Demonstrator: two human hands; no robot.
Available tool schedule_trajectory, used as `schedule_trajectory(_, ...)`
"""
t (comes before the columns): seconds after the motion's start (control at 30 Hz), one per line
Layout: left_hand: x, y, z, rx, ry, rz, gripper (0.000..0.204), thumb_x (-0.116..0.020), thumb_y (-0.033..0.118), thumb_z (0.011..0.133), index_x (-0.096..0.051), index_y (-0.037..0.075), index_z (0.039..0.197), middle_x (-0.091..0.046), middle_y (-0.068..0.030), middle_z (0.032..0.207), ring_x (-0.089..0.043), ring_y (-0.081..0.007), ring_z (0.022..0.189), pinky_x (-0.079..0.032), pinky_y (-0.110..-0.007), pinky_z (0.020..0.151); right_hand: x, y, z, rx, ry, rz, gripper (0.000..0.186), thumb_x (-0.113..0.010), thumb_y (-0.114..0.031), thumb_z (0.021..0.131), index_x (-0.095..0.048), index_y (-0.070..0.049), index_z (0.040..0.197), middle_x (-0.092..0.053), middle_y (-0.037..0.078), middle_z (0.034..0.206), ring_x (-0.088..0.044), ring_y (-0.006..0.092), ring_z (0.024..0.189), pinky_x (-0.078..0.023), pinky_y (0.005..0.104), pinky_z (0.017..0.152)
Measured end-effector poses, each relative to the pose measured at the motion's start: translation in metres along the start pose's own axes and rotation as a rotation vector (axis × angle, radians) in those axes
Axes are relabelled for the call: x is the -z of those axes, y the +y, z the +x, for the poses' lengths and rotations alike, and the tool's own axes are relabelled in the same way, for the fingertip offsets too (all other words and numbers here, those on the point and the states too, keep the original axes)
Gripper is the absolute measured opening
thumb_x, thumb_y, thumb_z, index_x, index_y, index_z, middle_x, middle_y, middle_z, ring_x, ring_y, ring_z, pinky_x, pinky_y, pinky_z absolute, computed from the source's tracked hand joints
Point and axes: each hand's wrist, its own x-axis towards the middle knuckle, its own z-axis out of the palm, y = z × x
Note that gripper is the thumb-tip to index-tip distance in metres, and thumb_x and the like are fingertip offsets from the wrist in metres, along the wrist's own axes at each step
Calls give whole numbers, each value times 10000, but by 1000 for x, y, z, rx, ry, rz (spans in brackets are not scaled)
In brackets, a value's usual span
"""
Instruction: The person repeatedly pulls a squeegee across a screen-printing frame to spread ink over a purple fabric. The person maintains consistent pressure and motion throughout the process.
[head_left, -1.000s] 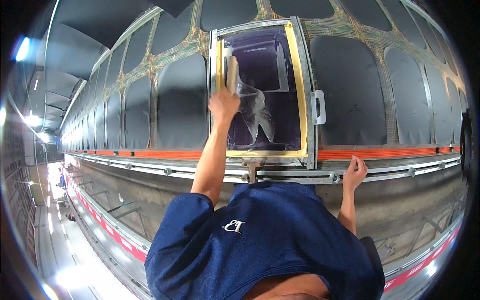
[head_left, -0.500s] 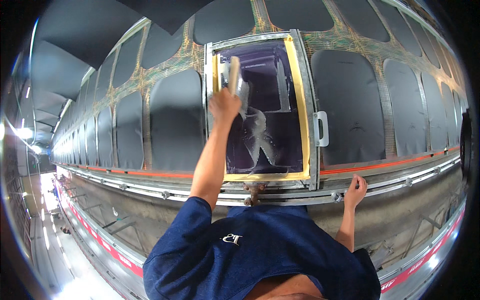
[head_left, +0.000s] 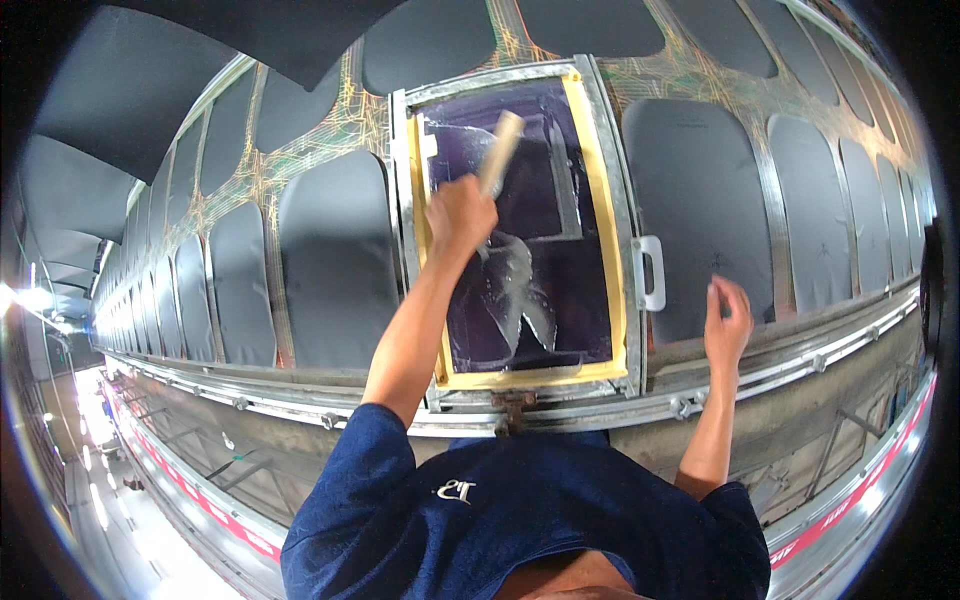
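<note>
A wooden-handled squeegee [head_left: 502, 145] is gripped by my left hand [head_left: 460, 215] over the upper left of a printing screen, where it leans to the right. The screen has a dark purple mesh [head_left: 580, 300] with pale translucent smears, a yellow tape border [head_left: 600, 160] and a metal frame [head_left: 590, 80]. Off the screen's right side, my right hand [head_left: 730, 315] is open, fingers loosely bent with nothing seen in them, just below and right of the white frame handle [head_left: 655, 272].
Rows of dark grey rounded panels [head_left: 330, 260] lie on a long bench streaked with orange and green. A metal rail [head_left: 770, 370] with bolts runs along its near edge. Dark sheets [head_left: 90, 90] hang at the upper left. A red-striped rail [head_left: 840, 510] shows at lower right.
My left hand has shifted right and the squeegee now tilts rightward. My right hand has risen from the near rail toward the frame handle. The view has shifted slightly.
</note>
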Motion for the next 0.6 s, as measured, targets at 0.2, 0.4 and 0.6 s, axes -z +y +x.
schedule_trajectory(0.2, 19, -39, 46, -694, 91, -107, 173, -748, 178, 785, -701, 97, 930, -709, -97, 826, -666, -330, 822, -533, -455, 780, -92, -171, 139, 488, -354, 227, 382, -738, -281, 920, -697, -65, 1232, -712, 149, 1202, -661, 329, 1160, -509, 423, 989)
schedule_trajectory(0.4, 32, -44, 155, -639, 0, -85, 253, -791, 244, 809, -719, 96, 1001, -719, -155, 845, -709, -363, 831, -553, -481, 759, -234, -208, 260, 634, -805, -166, 496, -788, -454, 799, -711, -78, 1113, -729, 195, 1012, -693, 367, 1007, -540, 476, 894)
schedule_trajectory(0.6, 32, -42, 201, -535, -76, -119, 289, -804, 301, 779, -760, 131, 1009, -748, -172, 908, -716, -386, 912, -568, -492, 837, -278, -203, 298, 646, -777, -318, 346, -817, -319, 809, -725, -34, 983, -725, 203, 902, -705, 388, 906, -547, 467, 817)
